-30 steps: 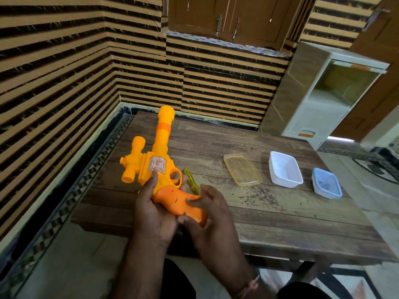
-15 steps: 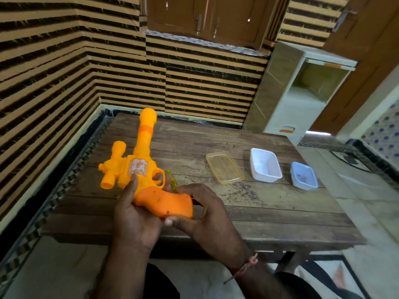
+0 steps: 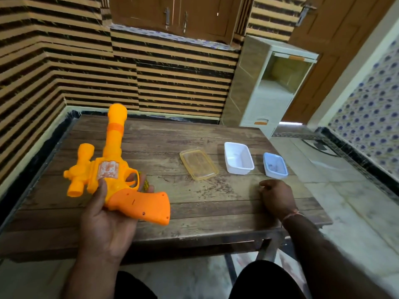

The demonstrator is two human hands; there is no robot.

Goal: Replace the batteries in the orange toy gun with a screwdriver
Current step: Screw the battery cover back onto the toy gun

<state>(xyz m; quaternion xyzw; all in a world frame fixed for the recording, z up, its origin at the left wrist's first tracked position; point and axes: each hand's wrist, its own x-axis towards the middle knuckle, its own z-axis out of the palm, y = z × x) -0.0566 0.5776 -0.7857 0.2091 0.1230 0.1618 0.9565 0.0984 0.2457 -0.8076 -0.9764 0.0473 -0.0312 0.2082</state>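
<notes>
My left hand (image 3: pixel 108 221) grasps the toy gun (image 3: pixel 112 171): thumb laid across its body, fingers (image 3: pixel 149 188) curled under the trigger guard. The gun is held above the near-left tabletop (image 3: pixel 216 203), barrel pointing far, grip toward me. A yellow-green screwdriver (image 3: pixel 144 182) lies just behind the trigger guard, mostly hidden. My right hand (image 3: pixel 275 196) hangs over the near-right tabletop, well apart from the gun, fingers loosely curled, holding nothing. Far of centre lies a clear lid (image 3: pixel 198 164); right of it a white tub (image 3: pixel 238 158), then a blue tub (image 3: pixel 275 165) with small items I cannot identify.
</notes>
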